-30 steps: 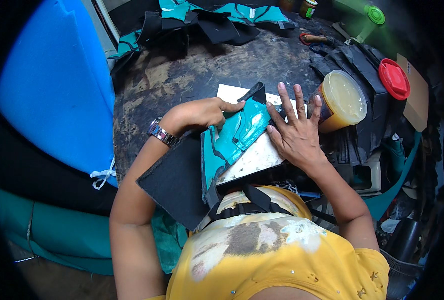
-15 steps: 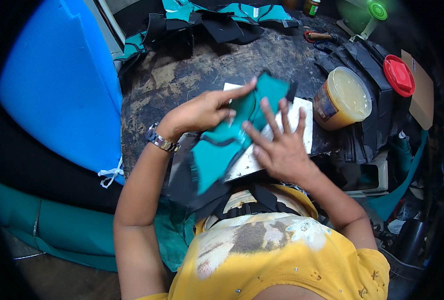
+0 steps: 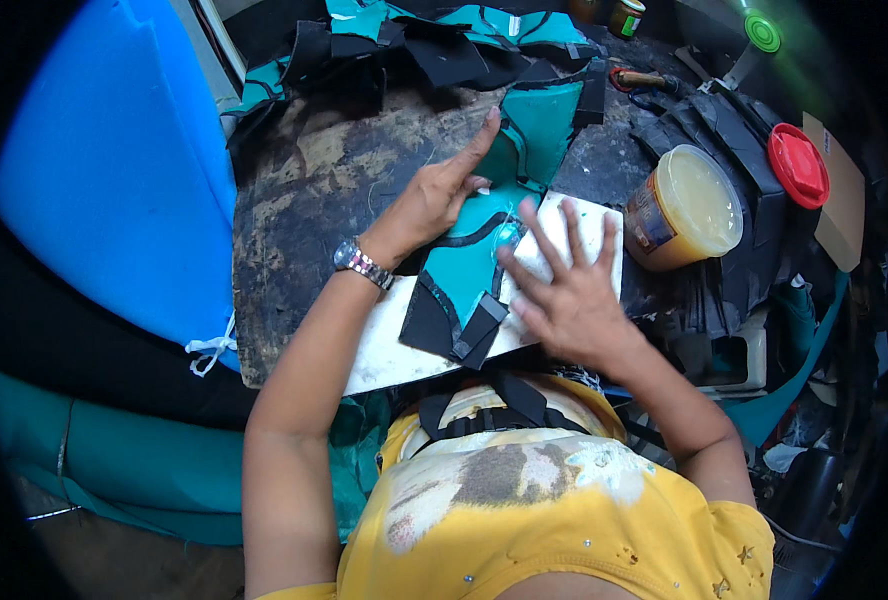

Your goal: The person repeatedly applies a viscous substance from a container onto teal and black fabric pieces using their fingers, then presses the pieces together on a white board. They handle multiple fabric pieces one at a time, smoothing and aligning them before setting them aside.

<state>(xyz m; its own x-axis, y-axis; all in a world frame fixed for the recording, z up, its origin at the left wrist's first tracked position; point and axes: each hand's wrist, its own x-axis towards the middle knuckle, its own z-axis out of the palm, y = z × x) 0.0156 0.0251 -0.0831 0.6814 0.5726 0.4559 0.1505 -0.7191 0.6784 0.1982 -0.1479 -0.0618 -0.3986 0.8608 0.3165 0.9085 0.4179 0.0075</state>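
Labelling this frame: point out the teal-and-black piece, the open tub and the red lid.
teal-and-black piece (image 3: 464,268), head view, on its teal middle panel.
open tub (image 3: 699,203), head view, on the yellowish contents.
red lid (image 3: 797,165), head view, on its top face.

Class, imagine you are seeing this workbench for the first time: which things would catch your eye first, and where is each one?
At the centre, the left hand and right hand press flat on a teal and black cut piece lying on a white board. To the right stands an open tub of yellowish paste, with its red lid beside it. A big blue foam sheet fills the left side.
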